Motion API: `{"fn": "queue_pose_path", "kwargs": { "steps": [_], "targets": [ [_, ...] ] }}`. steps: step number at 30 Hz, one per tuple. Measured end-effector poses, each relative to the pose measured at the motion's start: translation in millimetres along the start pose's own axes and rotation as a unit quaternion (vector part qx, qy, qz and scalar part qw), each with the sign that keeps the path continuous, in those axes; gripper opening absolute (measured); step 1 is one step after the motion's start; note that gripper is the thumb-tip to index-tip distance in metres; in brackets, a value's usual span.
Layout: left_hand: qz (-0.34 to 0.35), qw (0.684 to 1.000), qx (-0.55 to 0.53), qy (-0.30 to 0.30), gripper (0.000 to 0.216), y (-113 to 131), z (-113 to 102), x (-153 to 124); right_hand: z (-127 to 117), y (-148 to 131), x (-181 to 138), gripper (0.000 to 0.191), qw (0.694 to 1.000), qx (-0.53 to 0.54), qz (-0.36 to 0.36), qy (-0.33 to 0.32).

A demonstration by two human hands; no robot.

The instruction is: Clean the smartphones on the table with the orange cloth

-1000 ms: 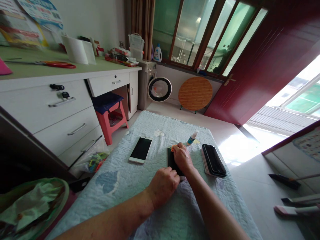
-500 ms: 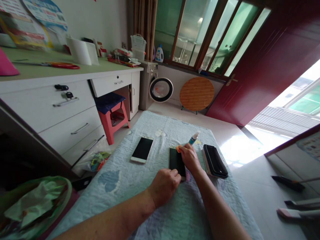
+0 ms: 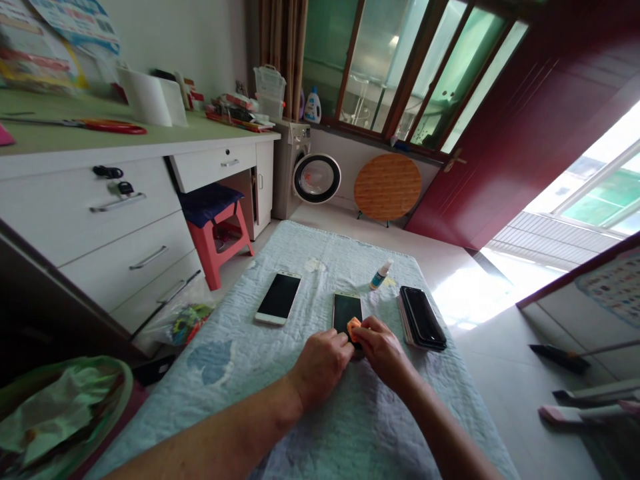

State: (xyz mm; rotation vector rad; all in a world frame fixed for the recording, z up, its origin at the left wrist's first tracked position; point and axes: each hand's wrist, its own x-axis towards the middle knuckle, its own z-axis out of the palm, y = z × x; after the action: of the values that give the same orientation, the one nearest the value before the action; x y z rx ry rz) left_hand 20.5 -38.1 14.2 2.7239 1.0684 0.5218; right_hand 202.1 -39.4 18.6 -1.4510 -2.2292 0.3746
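A smartphone (image 3: 345, 306) with a dark screen lies on the quilted cloth (image 3: 250, 373) in front of me. My left hand (image 3: 323, 367) is closed on the phone's near left edge, fingers curled. Pinched in my right hand (image 3: 385, 350) is a small orange cloth (image 3: 354, 328), pressed on the lower part of the screen. Beyond my right hand stands a small spray bottle (image 3: 381, 275) with a clear cap. A white-framed phone (image 3: 280, 297) lies to the left. On the right sits a stack of phones (image 3: 423, 319), a black one on top.
Left of the covered table stand a desk with drawers (image 3: 127, 233), a red stool (image 3: 220, 240) and a waste bin (image 3: 117, 373). Farther back are a washing machine with its door open (image 3: 317, 179) and a round wooden tabletop (image 3: 387, 187). Brooms lie at right.
My right hand has drawn the orange cloth from the phone's top edge down to its lower part. My left hand stays at the near edge. The view has shifted slightly.
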Motion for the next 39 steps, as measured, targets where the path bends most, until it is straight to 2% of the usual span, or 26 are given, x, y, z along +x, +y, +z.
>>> {"fn": "queue_pose_path", "kwargs": {
  "steps": [6, 10, 17, 20, 24, 27, 30, 31, 33, 35, 37, 39],
  "targets": [
    [-0.002, 1.000, -0.012, 0.009, 0.017, -1.7, 1.2, 0.3, -7.1, -21.2, -29.9, 0.023, 1.000, 0.001, 0.001, -0.028],
    [0.006, 1.000, -0.028, -0.005, 0.015, -2.6, -1.0, 0.0, -9.0, -18.4, -28.2, 0.024, 0.999, -0.014, -0.005, -0.033],
    [0.018, 0.999, -0.003, -0.041, 0.020, -4.2, -4.2, 0.5, -6.3, 16.5, 21.9, 0.025, 0.996, -0.084, -0.013, 0.012],
    [0.028, 0.999, 0.004, -0.039, 0.019, -7.2, -2.3, 1.2, -5.3, 29.7, 46.8, 0.026, 0.994, -0.106, -0.006, 0.024],
    [0.043, 0.998, 0.000, -0.034, 0.017, -11.5, -3.4, 2.8, -0.2, 35.9, 70.7, 0.026, 0.993, -0.115, 0.010, 0.034],
    [0.042, 0.998, -0.016, -0.034, 0.016, -14.2, -5.6, 3.3, 6.1, 31.1, 77.1, 0.024, 0.993, -0.112, 0.016, 0.037],
    [0.015, 0.999, -0.038, -0.001, 0.008, -17.5, -6.1, 3.0, 8.9, 18.9, 70.0, 0.024, 0.995, -0.091, 0.008, 0.030],
    [-0.001, 0.999, -0.045, 0.019, 0.013, -19.0, -5.8, 2.9, 8.4, 13.7, 64.8, 0.024, 0.996, -0.082, 0.000, 0.024],
    [-0.028, 0.996, -0.059, 0.056, 0.038, -22.8, -4.7, 2.9, 5.6, 2.6, 51.1, 0.026, 0.998, -0.061, -0.018, 0.008],
    [-0.039, 0.994, -0.076, 0.066, 0.060, -27.0, -3.5, 3.2, 1.2, -7.8, 35.2, 0.026, 0.999, -0.032, -0.030, -0.012],
    [-0.048, 0.993, -0.093, 0.061, 0.068, -31.0, -2.6, 3.6, -3.8, -15.2, 19.1, 0.025, 0.998, -0.010, -0.038, -0.041],
    [-0.051, 0.992, -0.105, 0.045, 0.067, -34.0, -2.1, 3.8, -9.1, -18.3, 4.8, 0.025, 0.997, 0.003, -0.041, -0.066]
  ]
}}
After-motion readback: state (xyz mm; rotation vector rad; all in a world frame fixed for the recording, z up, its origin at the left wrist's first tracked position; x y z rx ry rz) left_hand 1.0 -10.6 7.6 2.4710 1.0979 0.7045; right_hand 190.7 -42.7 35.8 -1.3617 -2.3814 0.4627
